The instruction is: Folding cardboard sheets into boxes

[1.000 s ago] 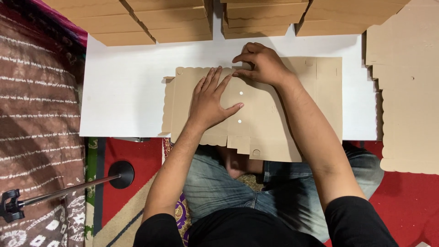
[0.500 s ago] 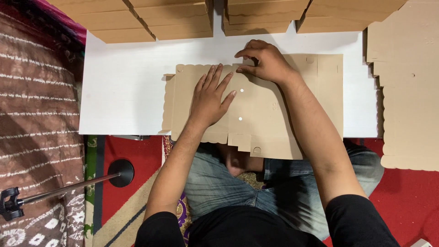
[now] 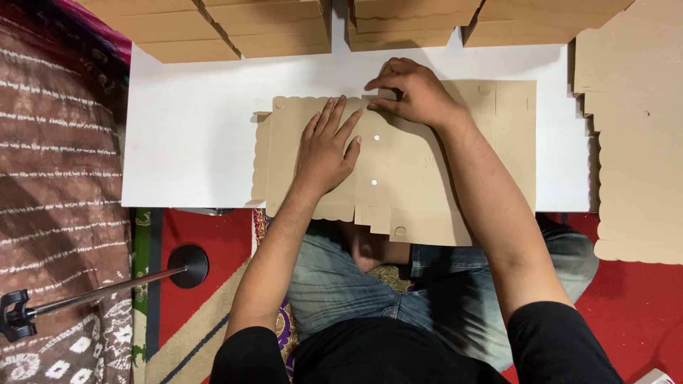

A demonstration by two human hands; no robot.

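Note:
A flat brown cardboard box blank [image 3: 413,185] with scalloped edges lies on the white table [image 3: 192,135], its near part hanging over the table's edge above my lap. My left hand [image 3: 325,151] lies flat on the blank's left half, fingers straight and pointing away from me. My right hand [image 3: 415,92] is at the blank's far edge, thumb and fingers pinching a small flap there. Two small round holes show in the blank just right of my left hand.
Folded cardboard boxes [image 3: 270,28] stand in a row along the table's far edge. A stack of flat blanks [image 3: 637,142] lies at the right. A black stand with a round base [image 3: 186,267] rests on the red carpet at lower left, beside a patterned brown cloth [image 3: 60,178].
My left thumb has drawn in against the hand. My right hand has shifted slightly toward the far edge, still pinching the flap. The blank has barely moved.

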